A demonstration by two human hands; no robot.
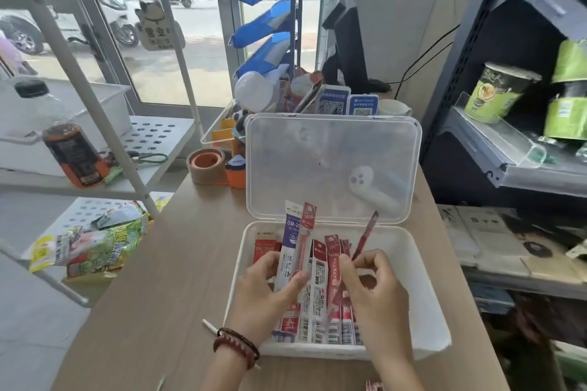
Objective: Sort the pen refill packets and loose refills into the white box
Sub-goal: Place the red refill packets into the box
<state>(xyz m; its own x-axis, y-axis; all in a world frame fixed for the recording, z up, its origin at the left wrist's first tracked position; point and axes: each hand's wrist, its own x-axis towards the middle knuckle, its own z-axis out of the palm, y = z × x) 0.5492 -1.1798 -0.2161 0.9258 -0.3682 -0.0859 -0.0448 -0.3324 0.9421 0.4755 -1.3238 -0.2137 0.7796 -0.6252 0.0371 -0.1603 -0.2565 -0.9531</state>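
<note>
**White box** (401, 244): on the wooden table (158, 295), open. Its clear lid (333, 165) stands up from the far edge.

**Packets in the box** (317, 298): red-and-white refill packets lying side by side on the box floor, long axis running near to far, barcode ends at the near wall.

**Left hand** (263, 292): above the left half of the box. Its fingers are curled behind a purple-and-white packet (290, 244) and a slimmer red packet (307, 225), and the thumb (297, 278) is pressed across their fronts. Both packets are held nearly upright, with their tops rising past the box's far rim in front of the lid. Dark red bead bracelets (235, 346) circle the wrist.

**Right hand** (374, 292): above the middle of the box. Thumb and forefinger are pinched together on the lower part of a loose red refill (365, 238), and the other fingers (373, 263) are loosely curled. The refill tilts up and away to the right, clear of the packets below it.

**Beside the box:**
- Left of the near corner, a thin white stick (209, 325) on the table.
- Beyond the far left corner, a tape roll (206, 165) and an orange dispenser (236, 173).
- Behind the lid and seen through it, a white rounded object (371, 187).
- Well to the left, a shelf with a dark bottle (73, 152) and snack bags (95, 241).
- Well to the right, a shelf with green cups (498, 95).
</note>
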